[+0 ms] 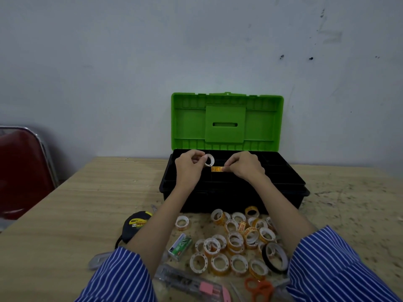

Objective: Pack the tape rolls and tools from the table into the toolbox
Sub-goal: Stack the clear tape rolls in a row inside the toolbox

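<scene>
two rolls held over the open tray

both hands hover above the black tray of the toolbox [283, 184], whose green lid [226, 118] stands propped open against the wall, probably so both hands can reach in freely. the left hand [187, 166] pinches a white-cored tape roll [209, 160] at its rim, face turned toward the camera. the right hand [245, 165] pinches a yellow-printed tape roll [217, 169] edge-on, low over a middle compartment, likely about to set it down. the pile of tape rolls [237, 240] lies on the wooden table [87, 203] just in front of the box, within short reach.

the tray's dividers are dark and hard to make out, so i cannot tell what already lies inside. the tape measure [136, 222], the orange scissors [259, 288] and the utility knife [192, 284] are partly covered by the arms or cut off by the frame.
</scene>
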